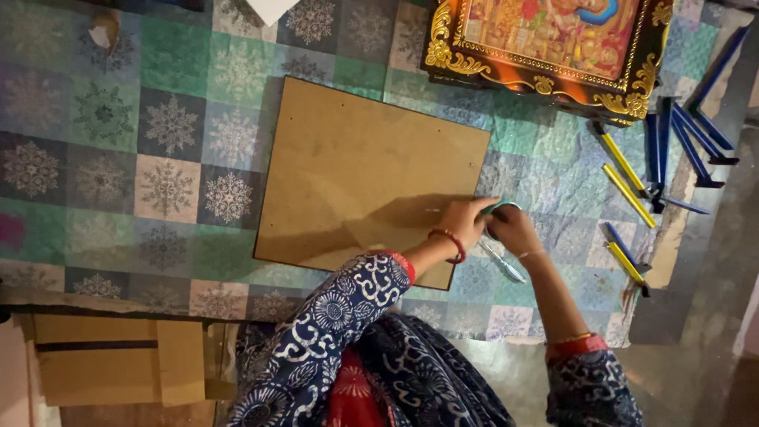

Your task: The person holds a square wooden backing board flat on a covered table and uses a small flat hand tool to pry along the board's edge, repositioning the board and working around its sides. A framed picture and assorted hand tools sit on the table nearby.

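brown backing board (356, 170) flat on patterned desk cloth (158, 158), bare, nothing fixed to it yet | left hand (462, 221) fingers pressed closed at board's right edge | right hand (514, 231) curled round a teal-handled tool (502, 257) (kind unclear) — ornate framed picture (553, 39) and blue-yellow strips (632, 190) lie apart, unused

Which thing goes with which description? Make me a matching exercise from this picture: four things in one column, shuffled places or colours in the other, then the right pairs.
Things:
1. brown board
2. ornate gold picture frame
3. blue and yellow sticks
4. red bangle

Descriptions:
A. scattered at the right edge of the patterned cloth
B. on the wrist of the left hand
C. lying flat in the middle of the cloth
D. at the top, holding a colourful picture

Pairs: 1-C, 2-D, 3-A, 4-B
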